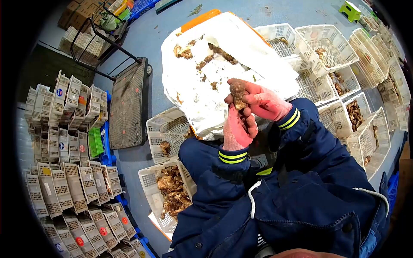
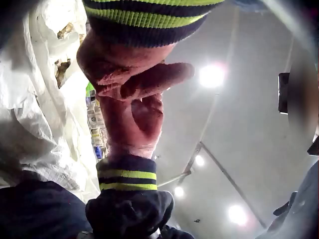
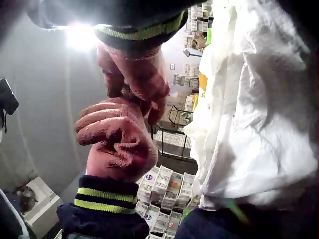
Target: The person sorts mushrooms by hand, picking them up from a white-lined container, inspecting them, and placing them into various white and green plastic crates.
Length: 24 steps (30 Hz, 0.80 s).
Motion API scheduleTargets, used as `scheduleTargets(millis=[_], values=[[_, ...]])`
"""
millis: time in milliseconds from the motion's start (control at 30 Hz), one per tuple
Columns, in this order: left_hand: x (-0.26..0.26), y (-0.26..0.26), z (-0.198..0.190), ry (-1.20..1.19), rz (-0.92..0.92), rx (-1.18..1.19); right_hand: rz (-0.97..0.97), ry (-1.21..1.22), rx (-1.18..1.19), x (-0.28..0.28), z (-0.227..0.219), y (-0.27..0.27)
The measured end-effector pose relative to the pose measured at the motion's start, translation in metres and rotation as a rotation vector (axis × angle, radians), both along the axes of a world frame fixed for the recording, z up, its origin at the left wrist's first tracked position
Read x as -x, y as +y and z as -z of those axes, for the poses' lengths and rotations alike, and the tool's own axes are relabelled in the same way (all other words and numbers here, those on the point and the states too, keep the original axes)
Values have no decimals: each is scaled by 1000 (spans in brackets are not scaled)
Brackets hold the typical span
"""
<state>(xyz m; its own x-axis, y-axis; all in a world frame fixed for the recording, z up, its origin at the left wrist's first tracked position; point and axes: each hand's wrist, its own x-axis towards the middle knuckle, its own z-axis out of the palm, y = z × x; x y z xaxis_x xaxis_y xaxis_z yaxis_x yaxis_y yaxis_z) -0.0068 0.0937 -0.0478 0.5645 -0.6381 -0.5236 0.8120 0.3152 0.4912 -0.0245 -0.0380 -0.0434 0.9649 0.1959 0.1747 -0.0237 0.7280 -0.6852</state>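
Note:
Both hands wear pink gloves with dark, dirty fingers and meet in front of the white-covered surface (image 1: pixel 254 56). A brown, lumpy shell clump (image 1: pixel 238 91) is pinched between them. My left hand (image 1: pixel 237 129) holds it from below with curled fingers; my right hand (image 1: pixel 266 101) grips it from the right side. In the left wrist view the left hand (image 2: pixel 127 69) hides the clump, and the right hand (image 2: pixel 132 122) is beyond it. The right wrist view has the right hand (image 3: pixel 137 74) over the left hand (image 3: pixel 117 142). Several brown pieces (image 1: pixel 183 52) lie on the white cover.
White baskets with shells stand at the right (image 1: pixel 329 45) and lower left (image 1: pixel 148 182). A flat cart (image 1: pixel 129 103) is on the blue floor, beside stacked white baskets (image 1: pixel 60 172). A green stool (image 1: pixel 350 11) stands at the upper right.

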Motion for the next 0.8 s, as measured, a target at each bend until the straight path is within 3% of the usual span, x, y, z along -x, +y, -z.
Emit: scheduleTargets(millis=[133,233,300,333,367,433,467,567,600,633,700,733,767,800], values=[[-2,0,8,44,23,41,5,28,-28,0,0,-1],[-4,0,15,113,5,68,175,-13,271,6,-7,0],[-2,1,10,104,5,60,122,67,119,4,-2,2],[-5,7,23,81,43,209,76,50,118,3,6,0],[-5,9,21,80,39,214,72,49,123,2,5,1],[-7,13,16,162,-65,316,13,170,-7,-2,2,6],[-15,22,18,186,-6,438,-14,159,-32,-4,-5,11],[-19,55,31,-77,-224,474,-29,-55,393,-24,-11,30],[-24,80,36,26,-295,542,-94,-3,596,-32,-18,30],[-31,108,39,128,-363,615,-147,23,663,-47,-20,29],[-27,177,43,27,-584,675,-213,61,666,-90,-3,20],[-25,218,53,-134,-478,774,-148,-2,980,-116,7,14],[-7,257,66,-118,-924,616,-73,-72,1290,-141,13,8],[8,295,80,-163,-1001,474,10,-11,1704,-161,14,2]])
